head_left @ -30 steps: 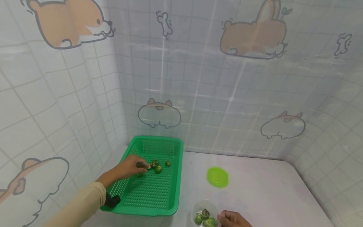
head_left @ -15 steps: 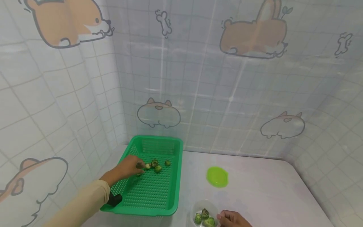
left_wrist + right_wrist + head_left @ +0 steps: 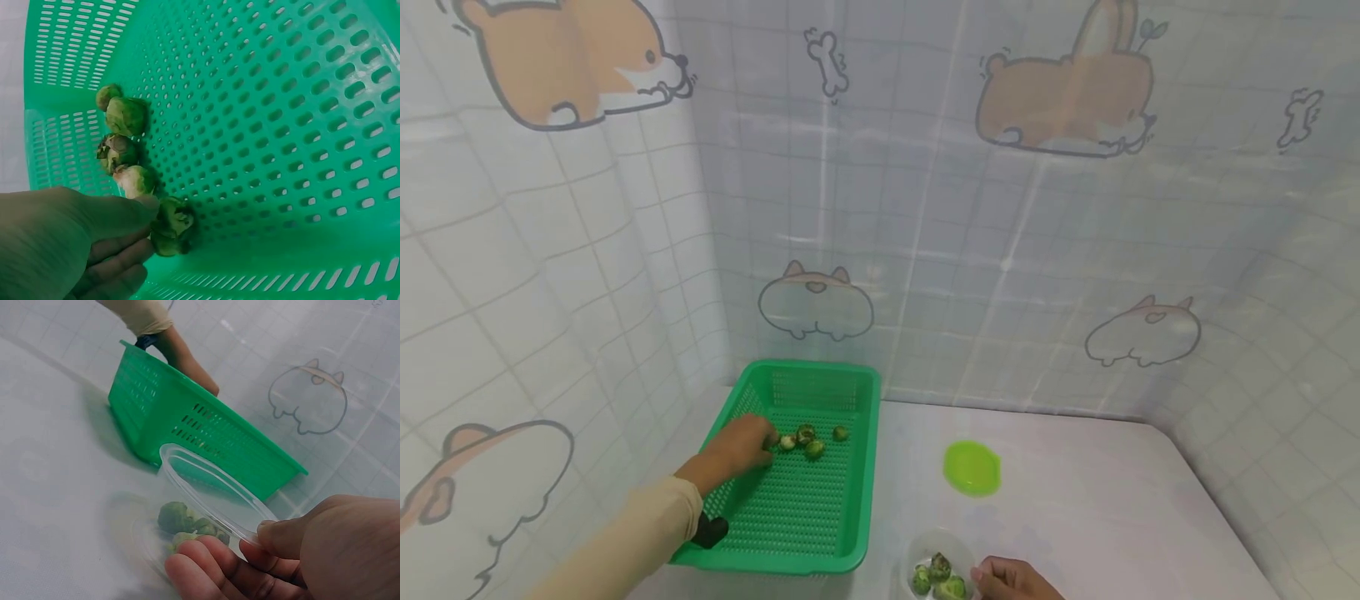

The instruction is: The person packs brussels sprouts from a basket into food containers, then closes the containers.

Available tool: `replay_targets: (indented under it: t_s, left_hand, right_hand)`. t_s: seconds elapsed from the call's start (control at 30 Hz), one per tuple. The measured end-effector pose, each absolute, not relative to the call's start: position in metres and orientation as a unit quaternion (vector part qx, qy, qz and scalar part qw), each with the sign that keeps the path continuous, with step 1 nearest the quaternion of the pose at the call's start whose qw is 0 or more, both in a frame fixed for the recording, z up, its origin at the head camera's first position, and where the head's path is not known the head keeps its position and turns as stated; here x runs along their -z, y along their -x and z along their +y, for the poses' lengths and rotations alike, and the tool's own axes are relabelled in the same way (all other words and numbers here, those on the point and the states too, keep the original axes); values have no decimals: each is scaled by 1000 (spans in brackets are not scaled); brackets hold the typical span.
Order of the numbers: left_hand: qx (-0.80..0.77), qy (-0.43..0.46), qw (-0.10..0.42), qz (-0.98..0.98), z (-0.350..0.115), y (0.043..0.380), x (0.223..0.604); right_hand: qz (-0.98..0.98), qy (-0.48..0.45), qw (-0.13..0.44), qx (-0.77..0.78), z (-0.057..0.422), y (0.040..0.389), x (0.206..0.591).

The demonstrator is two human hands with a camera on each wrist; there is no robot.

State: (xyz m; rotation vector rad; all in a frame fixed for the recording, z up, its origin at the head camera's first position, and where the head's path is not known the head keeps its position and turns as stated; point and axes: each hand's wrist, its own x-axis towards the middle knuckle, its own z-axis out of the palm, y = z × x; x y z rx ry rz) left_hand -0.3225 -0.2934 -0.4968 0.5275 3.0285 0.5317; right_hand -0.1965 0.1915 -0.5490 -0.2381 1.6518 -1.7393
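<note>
My left hand [image 3: 741, 450] reaches down into the green perforated basket [image 3: 863, 500]. In the left wrist view, its thumb and fingertips touch the near side of a Brussels sprout [image 3: 172, 226], without plainly closing round it. Several other sprouts [image 3: 127, 117] lie in a rough row on the basket floor, one pale [image 3: 132, 181] just beyond the thumb. At the bottom of the head view, my right hand [image 3: 1017, 578] pinches the rim of a clear plastic tub [image 3: 215, 478] between thumb and fingers. The tub stands tilted in the right wrist view, with a few sprouts [image 3: 940, 568] inside.
A lime-green round lid [image 3: 972, 468] lies on the white table [image 3: 1075, 492], right of the basket. Cartoon-printed sheeting [image 3: 925, 292] rises at the back and sides. A dark device [image 3: 710, 531] sits at the left wrist, over the basket's near left rim.
My left hand has let go of the pale sprout, leaving it beside the others, and has lowered toward another sprout. The right hand keeps holding the tub in the same place.
</note>
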Motion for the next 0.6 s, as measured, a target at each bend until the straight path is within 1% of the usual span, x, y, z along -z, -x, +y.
replay_targets:
  t_s: [0.2, 0.43, 0.6]
  left_hand:
    - [-133, -145, -4, 980, -292, 321, 495]
    - [-93, -171, -22, 981, -287, 321, 500]
    - [-77, -153, -17, 985, -282, 318, 503]
  right_hand:
    - [653, 92, 356, 662, 192, 198, 548]
    - [648, 92, 359, 666, 192, 198, 547]
    - [641, 97, 358, 672, 191, 196, 547]
